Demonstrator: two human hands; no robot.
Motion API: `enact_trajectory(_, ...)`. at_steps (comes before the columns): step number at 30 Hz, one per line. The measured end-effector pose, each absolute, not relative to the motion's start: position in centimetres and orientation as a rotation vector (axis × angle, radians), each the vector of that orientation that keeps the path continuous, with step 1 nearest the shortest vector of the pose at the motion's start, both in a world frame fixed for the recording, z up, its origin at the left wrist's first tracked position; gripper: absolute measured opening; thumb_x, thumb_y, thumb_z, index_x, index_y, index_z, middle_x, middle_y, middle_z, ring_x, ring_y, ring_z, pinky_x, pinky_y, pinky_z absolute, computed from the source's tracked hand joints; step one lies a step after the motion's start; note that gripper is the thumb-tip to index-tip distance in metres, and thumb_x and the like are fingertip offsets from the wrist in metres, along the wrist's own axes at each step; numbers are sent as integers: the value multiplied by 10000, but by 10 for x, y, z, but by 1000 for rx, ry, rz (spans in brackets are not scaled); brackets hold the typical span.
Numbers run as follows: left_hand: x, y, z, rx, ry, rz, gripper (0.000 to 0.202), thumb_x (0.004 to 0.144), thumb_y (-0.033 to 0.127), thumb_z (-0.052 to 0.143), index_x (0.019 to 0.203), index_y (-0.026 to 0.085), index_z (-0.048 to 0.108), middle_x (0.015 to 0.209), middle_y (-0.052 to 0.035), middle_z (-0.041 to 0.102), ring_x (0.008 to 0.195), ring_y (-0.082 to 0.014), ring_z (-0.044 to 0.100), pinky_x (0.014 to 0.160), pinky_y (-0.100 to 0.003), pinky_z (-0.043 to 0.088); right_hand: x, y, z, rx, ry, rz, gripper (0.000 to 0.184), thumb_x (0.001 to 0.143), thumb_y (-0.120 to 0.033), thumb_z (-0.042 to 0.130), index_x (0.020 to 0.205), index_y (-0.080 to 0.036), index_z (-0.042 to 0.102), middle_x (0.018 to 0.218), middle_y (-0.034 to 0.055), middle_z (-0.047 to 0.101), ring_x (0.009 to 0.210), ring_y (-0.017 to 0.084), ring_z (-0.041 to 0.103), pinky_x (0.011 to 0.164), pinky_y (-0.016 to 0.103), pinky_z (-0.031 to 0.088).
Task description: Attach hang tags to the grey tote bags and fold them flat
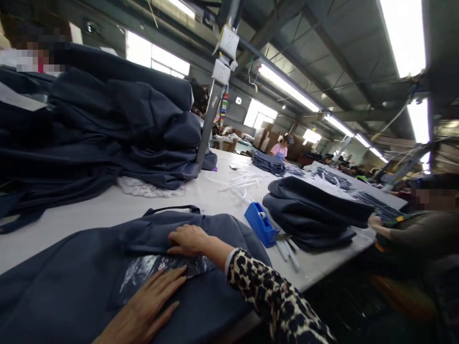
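Note:
My left hand (140, 301) lies flat on a dark blue-grey fabric garment (64, 282), its fingers spread and pointing up and to the right. My right hand (188, 240), in a leopard-print sleeve (276, 301), rests palm down higher on the same garment. Between the two hands and partly under them lies a crumpled sheet of clear plastic (161, 270). Neither hand shows any grip on the cloth. The garment's far end has a narrow dark strap (172, 209).
Large stacks of dark garments (107, 124) rise on the white cutting table (89, 229) at left, and another stack (315, 215) lies at right. A blue tape dispenser (261, 223) and white plastic strips (244, 181) sit nearby. A co-worker's hand (376, 221) works at the right edge.

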State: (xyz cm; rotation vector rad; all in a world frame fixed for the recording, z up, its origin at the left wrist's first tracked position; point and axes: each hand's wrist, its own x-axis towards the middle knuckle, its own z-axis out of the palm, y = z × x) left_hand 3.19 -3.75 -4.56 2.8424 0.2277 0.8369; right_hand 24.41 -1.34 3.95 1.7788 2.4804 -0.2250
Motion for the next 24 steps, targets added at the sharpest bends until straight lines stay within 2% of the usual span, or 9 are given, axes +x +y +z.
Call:
enact_trajectory(2, 32, -33, -54, 2809, 287, 850, 458, 927, 409, 571, 1379, 353, 518, 1454, 14, 539, 1280, -258, 568, 1039, -413, 524, 251, -14, 36, 1820, 2465, -226, 263, 960, -462, 533, 1075, -238, 611, 1161, 49, 639, 1049, 232, 595, 844, 329, 462)
enact_trajectory(4, 33, -24, -65, 2738, 394, 895, 354, 945, 409, 526, 1285, 331, 585, 1432, 2, 558, 1275, -258, 569, 1043, -416, 520, 257, -13, 33, 1822, 2472, -312, 257, 925, -479, 590, 1047, -255, 614, 1117, 17, 648, 1025, 216, 599, 837, 302, 456)
enact_trajectory(7, 37, 0, -77, 2651, 554, 1003, 290, 959, 409, 444, 1128, 280, 641, 1303, -44, 634, 1199, -273, 612, 1000, -438, 543, 260, -14, 25, 1929, 2477, -542, 306, 830, -482, 714, 1027, -269, 619, 1118, -10, 651, 1046, 215, 596, 859, 285, 444)
enact_trajectory(10, 44, 27, -77, 2699, 595, 987, 285, 941, 404, 433, 994, 240, 659, 1154, -89, 671, 1095, -293, 645, 940, -444, 557, 261, -18, 15, 2166, 2408, -610, 261, 866, -438, 682, 1064, -278, 623, 1181, -9, 645, 1116, 232, 585, 902, 303, 435)
enact_trajectory(13, 51, 46, -71, 2799, 652, 896, 363, 919, 454, 431, 1065, 213, 660, 1190, -125, 651, 1119, -336, 616, 934, -487, 530, 262, -22, 9, 2358, 2331, -652, 294, 918, -495, 602, 1123, -287, 622, 1134, -22, 675, 1087, 201, 615, 884, 274, 455)
enact_trajectory(15, 58, 52, -68, 2833, 759, 848, 449, 888, 543, 402, 1106, 246, 659, 1179, -105, 665, 1099, -367, 616, 869, -515, 535, 263, -24, 10, 2426, 2330, -705, 352, 898, -541, 615, 1155, -300, 619, 1125, -38, 680, 1056, 168, 629, 855, 232, 466)
enact_trajectory(17, 66, 56, -66, 2835, 836, 753, 485, 843, 618, 386, 1052, 293, 680, 1081, -74, 700, 1018, -374, 641, 795, -498, 542, 264, -24, 13, 2474, 2349, -811, 405, 841, -581, 669, 1151, -323, 635, 1121, -49, 673, 1036, 158, 630, 823, 212, 472)
enact_trajectory(19, 73, 56, -62, 2822, 861, 663, 489, 804, 647, 395, 990, 308, 694, 994, -68, 715, 967, -377, 647, 787, -486, 535, 265, -24, 15, 2506, 2350, -995, 406, 803, -592, 702, 1108, -326, 666, 1047, -49, 675, 990, 163, 633, 774, 208, 476)
enact_trajectory(24, 82, 50, -41, 2750, 876, 603, 454, 782, 638, 400, 943, 319, 680, 949, -45, 733, 1006, -395, 634, 870, -511, 495, 268, -19, 15, 2425, 2466, -1426, 195, 911, -400, 646, 999, -232, 691, 810, -47, 661, 865, 128, 632, 743, 182, 472)
